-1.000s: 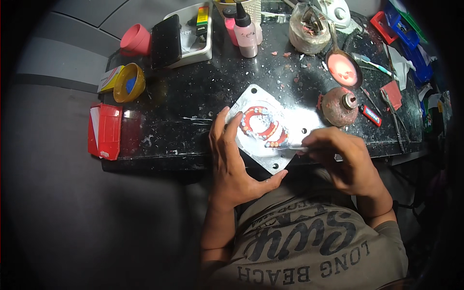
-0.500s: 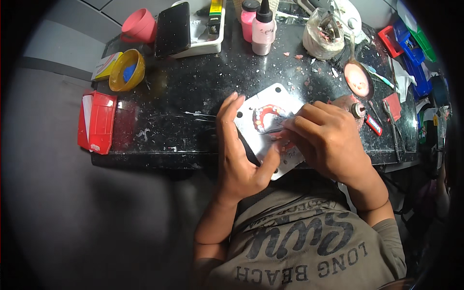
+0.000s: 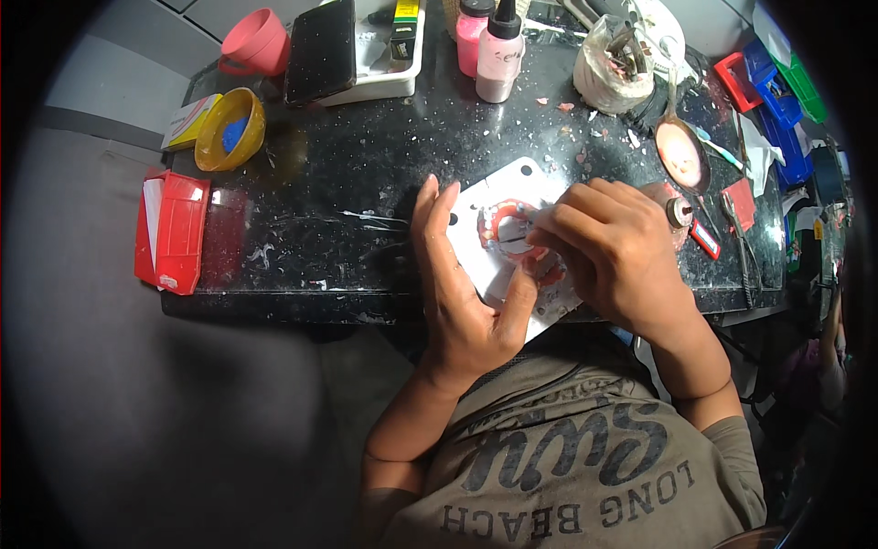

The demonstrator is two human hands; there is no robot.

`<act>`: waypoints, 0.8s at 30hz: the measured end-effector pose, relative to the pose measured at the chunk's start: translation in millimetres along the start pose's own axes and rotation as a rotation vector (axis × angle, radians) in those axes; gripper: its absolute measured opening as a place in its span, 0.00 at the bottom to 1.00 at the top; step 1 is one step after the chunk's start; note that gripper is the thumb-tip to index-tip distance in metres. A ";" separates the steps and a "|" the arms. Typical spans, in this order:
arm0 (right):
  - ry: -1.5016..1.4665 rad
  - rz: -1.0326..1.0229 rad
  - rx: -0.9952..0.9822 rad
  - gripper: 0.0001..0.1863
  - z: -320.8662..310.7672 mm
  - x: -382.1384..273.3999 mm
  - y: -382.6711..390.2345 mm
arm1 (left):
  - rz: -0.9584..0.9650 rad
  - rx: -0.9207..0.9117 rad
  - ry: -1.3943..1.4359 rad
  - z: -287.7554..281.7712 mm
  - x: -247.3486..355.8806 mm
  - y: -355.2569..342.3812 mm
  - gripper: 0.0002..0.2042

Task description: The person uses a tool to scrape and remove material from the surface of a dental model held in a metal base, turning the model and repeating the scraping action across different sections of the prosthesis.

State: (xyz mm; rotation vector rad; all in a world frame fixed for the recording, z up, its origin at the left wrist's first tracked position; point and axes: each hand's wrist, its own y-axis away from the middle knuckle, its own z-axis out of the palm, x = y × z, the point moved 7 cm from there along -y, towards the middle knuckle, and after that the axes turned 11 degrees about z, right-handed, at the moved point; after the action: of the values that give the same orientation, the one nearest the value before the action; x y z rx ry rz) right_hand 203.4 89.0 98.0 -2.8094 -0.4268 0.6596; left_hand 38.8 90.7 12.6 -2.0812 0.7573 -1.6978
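Observation:
A white plate [image 3: 483, 268] with dark holes near its corners is tilted in front of me at the table's near edge. On it sits a curved arch of pink-red wax set with pale teeth [image 3: 499, 218]; a second pink piece [image 3: 551, 272] lies nearer me, partly covered. My left hand [image 3: 471, 316] grips the plate, fingers along its left edge and thumb reaching over its face. Pinched in my right hand [image 3: 620, 245] is a thin dark tool [image 3: 519, 240], its tip inside the arch. The fingers hide most of the tool.
A black table [image 3: 338, 169] carries scattered white scraps. Far left are a yellow bowl [image 3: 208, 137], a red tray [image 3: 186, 229] and a pink cup [image 3: 261, 44]. Bottles [image 3: 498, 69] stand at the back. A ladle [image 3: 681, 154], a jar [image 3: 611, 82] and a burner [image 3: 679, 212] are right.
The tool's tip has moved slightly away from me, further inside the toothed arch. My left thumb has shifted slightly on the plate. The whole view has shifted a little.

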 end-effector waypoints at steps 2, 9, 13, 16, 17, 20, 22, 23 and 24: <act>-0.021 -0.027 -0.002 0.12 5.1 -1.4 -1.8 | 0.022 -0.009 -0.020 -0.5 0.5 -0.3 0.46; -0.086 0.048 0.000 0.11 10.5 7.2 -4.2 | 0.075 -0.111 -0.081 -7.4 12.8 -6.3 0.58; -0.071 0.044 -0.027 0.11 13.5 7.3 -3.5 | 0.132 -0.269 -0.176 -9.0 21.5 -6.9 0.76; -0.072 0.012 -0.062 0.11 15.5 4.6 -6.7 | 0.120 -0.329 -0.222 -13.0 16.5 -2.7 0.83; -0.072 0.011 -0.064 0.11 15.0 4.2 -7.0 | 0.120 -0.311 -0.199 -13.3 13.9 -1.0 0.82; -0.050 0.042 -0.121 0.12 15.9 6.1 -9.4 | 0.128 -0.288 -0.165 -12.0 13.1 -2.1 0.78; -0.066 0.021 -0.155 0.15 15.0 4.4 -11.8 | 0.137 -0.282 -0.155 -10.7 14.1 -3.1 0.77; -0.066 0.020 -0.155 0.15 13.1 3.7 -12.8 | 0.142 -0.275 -0.155 -10.6 14.7 -3.5 0.77; -0.066 0.029 -0.172 0.16 12.0 3.4 -13.7 | 0.148 -0.267 -0.154 -10.7 15.0 -3.9 0.76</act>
State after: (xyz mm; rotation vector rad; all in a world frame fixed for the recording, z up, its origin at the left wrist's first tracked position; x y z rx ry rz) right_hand 197.6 104.7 90.0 -2.9671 -0.4776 0.7579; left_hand 31.1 85.5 29.1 -2.2349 1.1089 -1.4040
